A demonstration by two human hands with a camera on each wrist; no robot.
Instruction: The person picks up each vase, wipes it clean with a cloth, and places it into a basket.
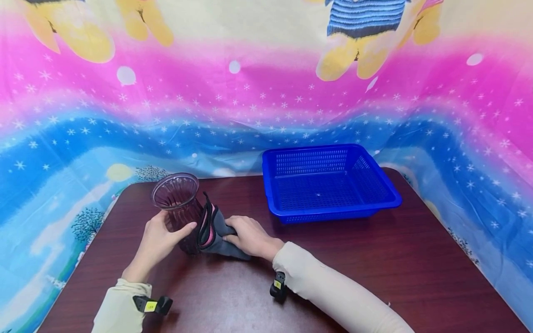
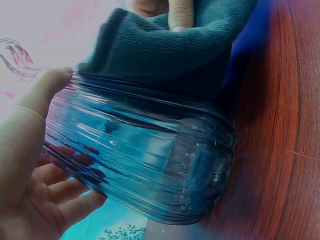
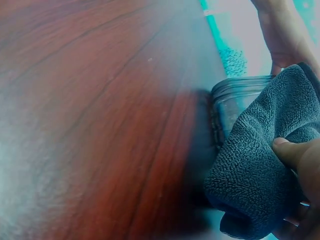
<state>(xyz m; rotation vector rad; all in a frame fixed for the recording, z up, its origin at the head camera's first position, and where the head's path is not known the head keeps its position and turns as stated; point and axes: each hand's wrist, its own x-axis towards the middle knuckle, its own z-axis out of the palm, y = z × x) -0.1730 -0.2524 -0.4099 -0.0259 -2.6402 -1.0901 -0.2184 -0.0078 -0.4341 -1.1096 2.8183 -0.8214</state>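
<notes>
A ribbed, purple-tinted glass vase (image 1: 176,194) with a flared rim stands on the left part of the table. My left hand (image 1: 160,238) grips its side, thumb on the near face and fingers curled around the far side, as the left wrist view shows through the glass (image 2: 140,150). In my right hand (image 1: 251,236) is a bunched grey cloth (image 1: 229,245) with a dark edge and some pink showing in its folds. The cloth lies against the vase's right side. In the right wrist view the thumb presses into the plush cloth (image 3: 260,150), which covers part of the vase.
A blue plastic basket (image 1: 333,215) with perforated walls sits at the back right of the dark wooden table (image 1: 233,296). Behind the table hangs a colourful printed curtain (image 1: 250,101). Each sleeve carries a small black wrist camera (image 1: 151,305).
</notes>
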